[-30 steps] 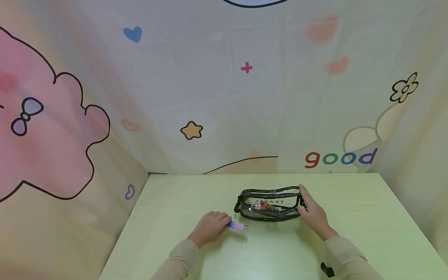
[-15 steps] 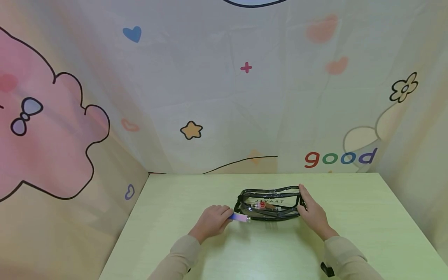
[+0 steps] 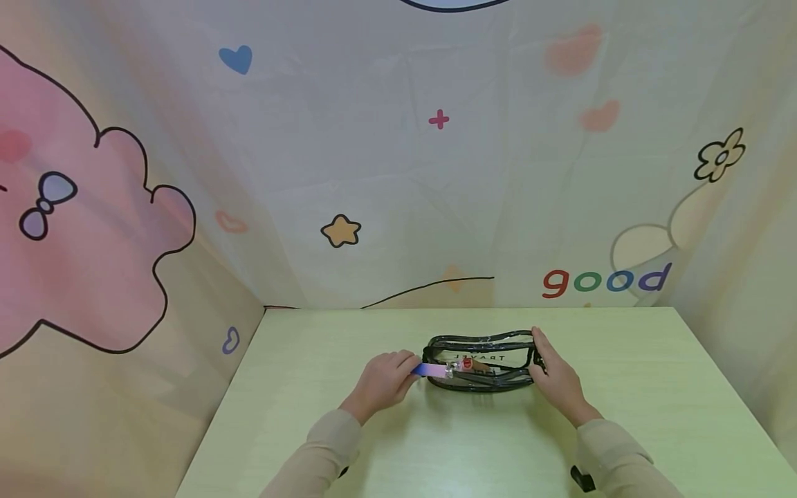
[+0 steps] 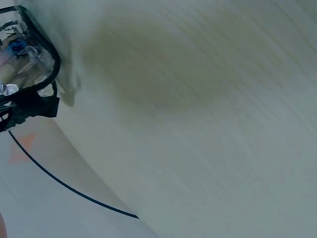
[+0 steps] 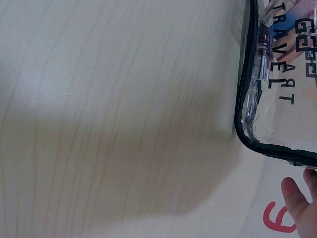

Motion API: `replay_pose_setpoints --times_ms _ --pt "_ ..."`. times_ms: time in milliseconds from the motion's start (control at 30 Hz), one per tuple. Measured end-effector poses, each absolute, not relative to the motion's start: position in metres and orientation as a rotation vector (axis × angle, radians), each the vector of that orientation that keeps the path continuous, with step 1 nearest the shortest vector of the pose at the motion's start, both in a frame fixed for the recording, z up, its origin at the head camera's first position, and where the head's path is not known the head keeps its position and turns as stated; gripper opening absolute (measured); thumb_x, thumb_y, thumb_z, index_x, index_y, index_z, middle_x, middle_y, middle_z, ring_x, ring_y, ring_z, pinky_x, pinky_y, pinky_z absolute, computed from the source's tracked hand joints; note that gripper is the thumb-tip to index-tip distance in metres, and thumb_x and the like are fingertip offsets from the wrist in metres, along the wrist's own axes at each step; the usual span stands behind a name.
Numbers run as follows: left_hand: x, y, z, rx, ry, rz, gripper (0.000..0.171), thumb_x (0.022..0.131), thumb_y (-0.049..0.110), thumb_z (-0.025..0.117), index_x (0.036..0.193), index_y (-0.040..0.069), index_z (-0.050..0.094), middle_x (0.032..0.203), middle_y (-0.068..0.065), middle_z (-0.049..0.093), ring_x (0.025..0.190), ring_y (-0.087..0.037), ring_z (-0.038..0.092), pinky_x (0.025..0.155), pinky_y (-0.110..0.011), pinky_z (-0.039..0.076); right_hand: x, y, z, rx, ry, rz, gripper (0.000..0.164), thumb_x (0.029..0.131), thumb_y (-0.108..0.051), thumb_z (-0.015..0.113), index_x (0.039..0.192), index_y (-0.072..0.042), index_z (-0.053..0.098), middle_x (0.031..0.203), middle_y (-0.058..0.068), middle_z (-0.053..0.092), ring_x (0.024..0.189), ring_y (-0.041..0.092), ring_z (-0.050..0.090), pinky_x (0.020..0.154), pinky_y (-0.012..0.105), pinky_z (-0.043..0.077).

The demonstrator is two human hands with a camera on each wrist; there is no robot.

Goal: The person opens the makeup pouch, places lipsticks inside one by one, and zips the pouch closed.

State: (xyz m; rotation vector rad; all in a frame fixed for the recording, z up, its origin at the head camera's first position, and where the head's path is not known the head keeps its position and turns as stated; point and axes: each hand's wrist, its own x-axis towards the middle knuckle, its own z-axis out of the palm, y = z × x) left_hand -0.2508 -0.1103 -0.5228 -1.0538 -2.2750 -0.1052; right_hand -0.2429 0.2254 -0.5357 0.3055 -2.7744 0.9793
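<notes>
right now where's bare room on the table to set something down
Free: table between the sleeves, left of the left hand, and right of the right hand. Crowded: around the clear pouch, with both hands and the purple-pink stick.

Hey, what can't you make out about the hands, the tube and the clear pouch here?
- Head view: the rear end of the pink-and-blue tube, hidden by the left hand.
- Head view: the small items in the clear pouch, overlapping and too small to identify.
- Left wrist view: most of the clear pouch, cut off by the left edge.
- Right wrist view: much of the right hand, cut off by the right edge.
</notes>
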Motion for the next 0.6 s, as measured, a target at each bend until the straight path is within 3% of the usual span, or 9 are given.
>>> replay_pose_setpoints --times_ms 367,600 --pt "-0.256 -0.091 -0.508 -1.039 -2.274 -0.141 0.023 0.082 0.029 0.061 0.100 0.015 0.059 0.094 0.005 0.061 0.073 -0.006 0.059 0.063 -0.020 0.048 -0.243 0.225 -0.535 0.298 -2.781 1.001 0.064 0.084 -0.009 0.042 0.142 -0.007 0.014 0.146 0.016 0.018 0.127 0.040 0.027 0.051 0.027 0.032" --pt "-0.261 -0.079 -0.507 -1.043 -2.259 -0.112 0.021 0.082 0.029 0.061 0.099 0.016 0.060 0.090 0.006 0.061 0.068 -0.006 0.058 0.059 -0.020 0.048 -0.243 0.225 -0.536 0.305 -2.782 0.970 0.065 0.085 -0.009 0.042 0.142 -0.007 0.013 0.146 0.016 0.019 0.128 0.039 0.027 0.070 0.040 0.044"
